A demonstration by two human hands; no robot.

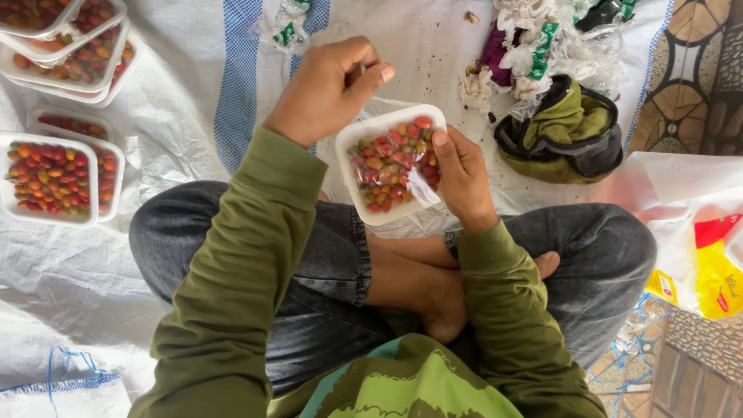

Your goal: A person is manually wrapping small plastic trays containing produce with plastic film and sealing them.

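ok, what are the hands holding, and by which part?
Right hand holds the white fruit tray by its right edge, thumb on top. Left hand is fisted above it; contents unclear.

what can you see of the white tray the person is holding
The tray is a shallow white rectangle, foam by the look of it, with rounded corners, heaped with small red, orange and green fruits under clear film. It sits tilted above the crossed legs. The right hand grips its right edge, thumb on the film; the left hand is fisted just above its top left corner.
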